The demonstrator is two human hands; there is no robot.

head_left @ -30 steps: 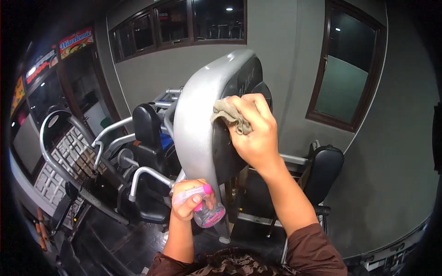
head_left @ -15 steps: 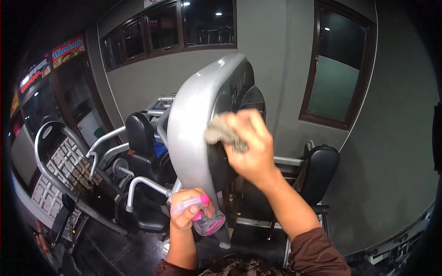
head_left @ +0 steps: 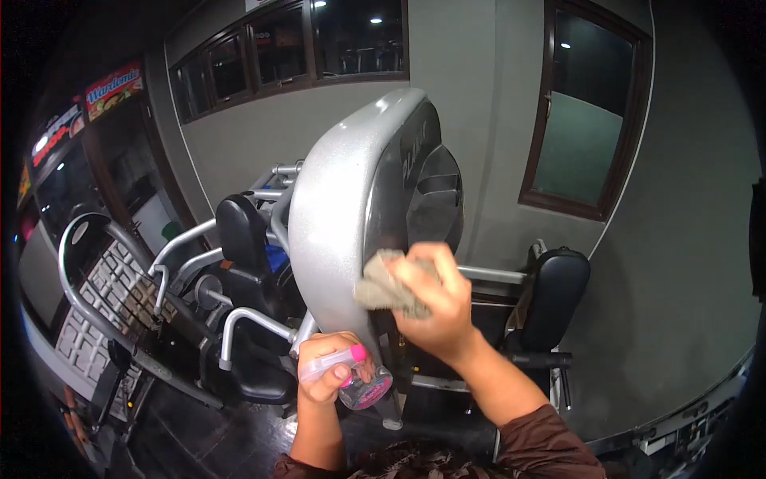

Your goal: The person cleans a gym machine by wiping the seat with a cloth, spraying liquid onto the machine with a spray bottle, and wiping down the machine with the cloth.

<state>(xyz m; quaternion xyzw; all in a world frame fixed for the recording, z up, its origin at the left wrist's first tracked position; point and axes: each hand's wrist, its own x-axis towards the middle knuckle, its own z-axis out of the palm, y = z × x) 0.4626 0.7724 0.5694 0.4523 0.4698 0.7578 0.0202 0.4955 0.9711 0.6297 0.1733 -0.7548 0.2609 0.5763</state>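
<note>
My right hand is closed round a crumpled grey-green cloth, which lies against the right edge of the silver machine cover. Lower down, my left hand grips a clear spray bottle with a pink nozzle, in front of the foot of the cover. The black side panel of the machine shows above my right hand. Part of the bottle's neck is hidden by my left fingers.
Black padded seats and silver bars stand at the left, near a curved grey frame. A black backrest is at the right. Behind are a grey wall and a brown-framed window.
My right hand and the cloth have moved down along the cover's edge, uncovering more of the black panel. The view has shifted slightly. My left hand still holds the bottle.
</note>
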